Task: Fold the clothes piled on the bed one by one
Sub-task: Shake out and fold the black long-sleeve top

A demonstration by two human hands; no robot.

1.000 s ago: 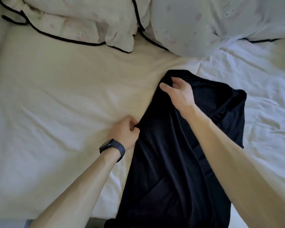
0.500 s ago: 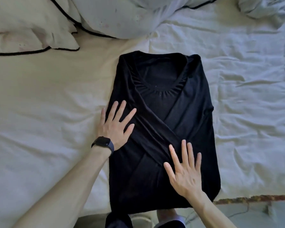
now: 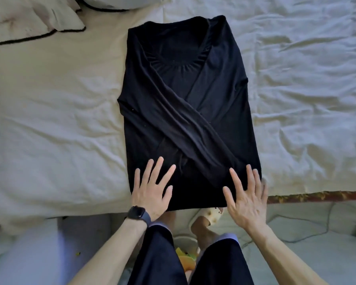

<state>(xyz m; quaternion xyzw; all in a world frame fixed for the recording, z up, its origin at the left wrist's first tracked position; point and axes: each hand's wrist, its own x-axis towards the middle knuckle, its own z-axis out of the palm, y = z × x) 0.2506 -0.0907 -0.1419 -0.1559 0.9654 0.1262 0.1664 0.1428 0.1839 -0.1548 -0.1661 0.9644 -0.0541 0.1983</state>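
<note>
A black long-sleeved top is seen laid flat on the bed, neckline at the far end and hem at the near edge of the mattress, both sleeves crossed diagonally over the front. The garment appears to be a thin, soft knit: it is judged to be light and limp, likely to sag and lose its fold unless lifted evenly, and best taken up at the two near hem corners so that the lower half can be carried toward the collar. The left hand is pressed palm-down on the near left corner, fingers spread wide and flat on the cloth, nothing gripped; a dark watch is worn on that wrist. The right hand is laid likewise on the near right corner, fingers splayed, the outer ones reaching the garment's edge, nothing held. A piped pillow is seen at the far left, and no other clothes are in view.
</note>
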